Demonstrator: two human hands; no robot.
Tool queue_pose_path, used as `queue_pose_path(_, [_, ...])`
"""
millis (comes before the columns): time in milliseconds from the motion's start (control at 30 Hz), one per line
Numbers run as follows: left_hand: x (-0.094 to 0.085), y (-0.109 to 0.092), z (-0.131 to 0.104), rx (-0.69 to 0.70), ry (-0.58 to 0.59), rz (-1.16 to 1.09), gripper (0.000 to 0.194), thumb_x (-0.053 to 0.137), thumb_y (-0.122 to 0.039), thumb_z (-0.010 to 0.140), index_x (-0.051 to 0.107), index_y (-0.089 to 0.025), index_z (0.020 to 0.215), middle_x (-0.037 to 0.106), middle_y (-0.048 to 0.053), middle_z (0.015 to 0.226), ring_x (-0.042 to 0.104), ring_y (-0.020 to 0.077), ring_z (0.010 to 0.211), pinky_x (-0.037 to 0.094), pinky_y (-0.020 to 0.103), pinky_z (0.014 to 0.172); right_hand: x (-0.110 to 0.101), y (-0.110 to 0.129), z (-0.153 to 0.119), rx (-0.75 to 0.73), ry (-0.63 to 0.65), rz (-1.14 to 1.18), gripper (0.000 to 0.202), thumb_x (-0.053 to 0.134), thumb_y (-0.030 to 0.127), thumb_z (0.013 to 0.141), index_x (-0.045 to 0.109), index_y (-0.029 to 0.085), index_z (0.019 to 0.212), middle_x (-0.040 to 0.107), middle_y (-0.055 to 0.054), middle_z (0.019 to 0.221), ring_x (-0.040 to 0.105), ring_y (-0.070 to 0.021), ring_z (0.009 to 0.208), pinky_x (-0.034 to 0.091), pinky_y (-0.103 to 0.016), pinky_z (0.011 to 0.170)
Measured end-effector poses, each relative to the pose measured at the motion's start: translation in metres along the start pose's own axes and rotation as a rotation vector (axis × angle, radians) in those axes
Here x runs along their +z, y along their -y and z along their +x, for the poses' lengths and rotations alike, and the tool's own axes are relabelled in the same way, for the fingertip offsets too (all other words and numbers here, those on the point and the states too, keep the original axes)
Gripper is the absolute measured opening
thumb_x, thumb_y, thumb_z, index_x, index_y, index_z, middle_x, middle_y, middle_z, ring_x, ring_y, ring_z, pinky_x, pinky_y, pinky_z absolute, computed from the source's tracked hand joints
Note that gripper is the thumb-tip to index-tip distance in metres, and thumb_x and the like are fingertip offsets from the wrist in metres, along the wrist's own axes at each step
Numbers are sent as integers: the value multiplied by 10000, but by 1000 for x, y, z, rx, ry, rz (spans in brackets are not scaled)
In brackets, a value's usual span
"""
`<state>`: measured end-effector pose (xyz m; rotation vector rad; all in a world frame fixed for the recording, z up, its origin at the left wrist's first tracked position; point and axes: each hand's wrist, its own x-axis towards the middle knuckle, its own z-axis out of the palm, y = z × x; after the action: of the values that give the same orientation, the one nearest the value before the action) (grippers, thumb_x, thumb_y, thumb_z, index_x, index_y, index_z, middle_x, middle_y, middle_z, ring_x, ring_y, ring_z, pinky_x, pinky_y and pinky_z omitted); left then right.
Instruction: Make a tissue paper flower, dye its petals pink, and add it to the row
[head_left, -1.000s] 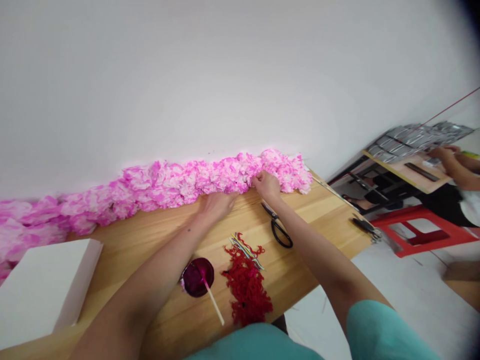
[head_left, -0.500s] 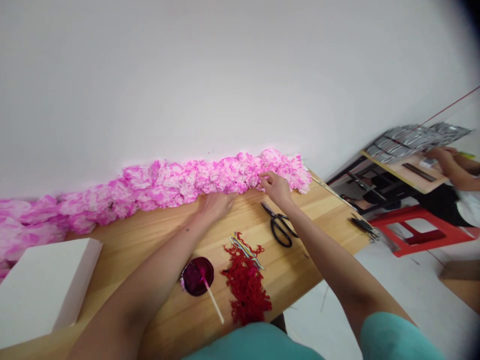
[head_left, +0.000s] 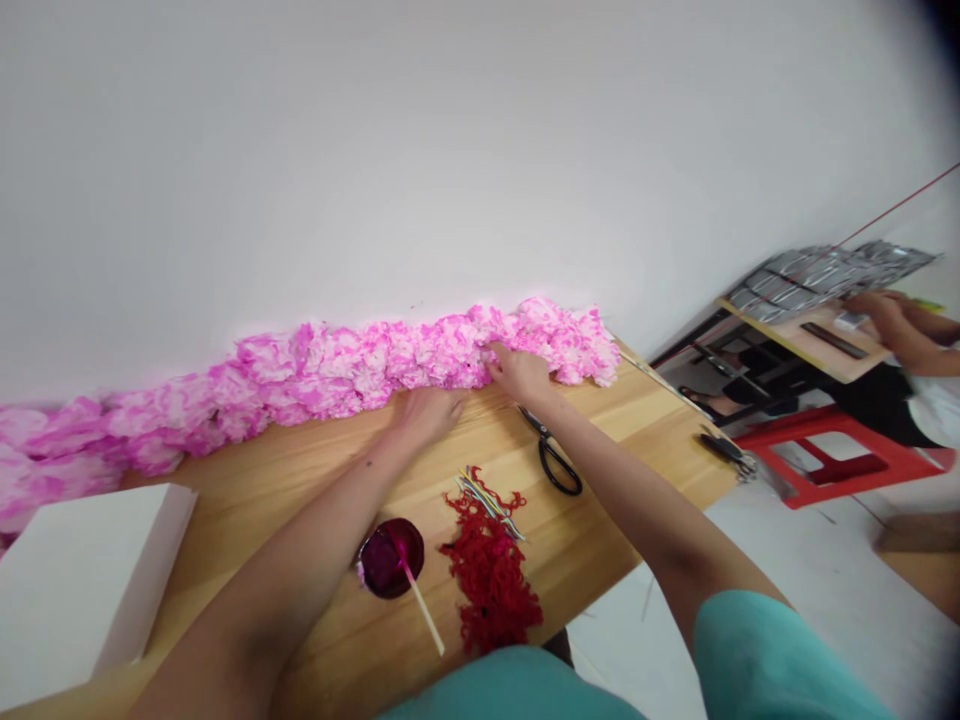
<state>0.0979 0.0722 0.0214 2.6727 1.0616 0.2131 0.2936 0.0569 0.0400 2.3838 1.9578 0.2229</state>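
Observation:
A long row of ruffled pink-and-white flowers [head_left: 337, 370], which look like tissue or cloth, runs along the wall side of the wooden table. My left hand [head_left: 429, 412] rests at the front edge of this row, with its fingertips partly hidden against the petals. Just right of it, my right hand [head_left: 523, 378] reaches into the ruffles with bent fingers closed on a flower. Black-handled scissors [head_left: 559, 468] lie under my right forearm. Nearer my body are a pile of red yarn-like strands [head_left: 495, 585] and some thin pale and coloured strips [head_left: 489, 505].
A small bowl of dark magenta liquid [head_left: 386, 560] with a stick [head_left: 427, 615] leaning in it stands by my left forearm. A white box [head_left: 82, 580] occupies the left side. Dark tools [head_left: 724, 448] lie at the right table edge. Beyond, a person's arms [head_left: 892, 320] show above another table.
My right hand has moved left and into the flowers, closer to my left hand. My left hand stays at the row's front edge. The view has shifted slightly.

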Motion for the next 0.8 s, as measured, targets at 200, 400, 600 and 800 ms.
queue_pose_path(200, [5,3,1,20,-24,-9,353,383,-307,978,729,-242,1003,761,72,907,690,229,814,425,291,684,1,2,3,-32,18,-21,377,389,331,1003,535,255,1343,762,-122,971,717,-285,902,465,-321,734])
queue_pose_path(400, [5,2,1,7,-13,-36,372,389,-331,989,736,-270,1109,769,73,984,701,233,872,467,299,750,5,-6,-4,-21,16,-34,334,439,304,979,582,226,1271,762,-129,937,719,-288,884,458,-317,722])
queue_pose_path(600, [5,3,1,-1,-28,-40,378,402,-326,984,710,-328,1203,774,63,1010,710,243,887,480,307,743,13,-12,-9,7,-11,-36,343,450,351,979,570,239,1280,759,-118,897,720,-288,842,448,-313,696])
queue_pose_path(800, [7,3,2,-7,-33,-48,378,409,-338,986,702,-333,1224,776,68,1002,711,241,887,486,313,754,15,-11,-7,11,-19,-30,348,461,349,971,577,212,1269,759,-133,937,720,-296,880,444,-310,702])
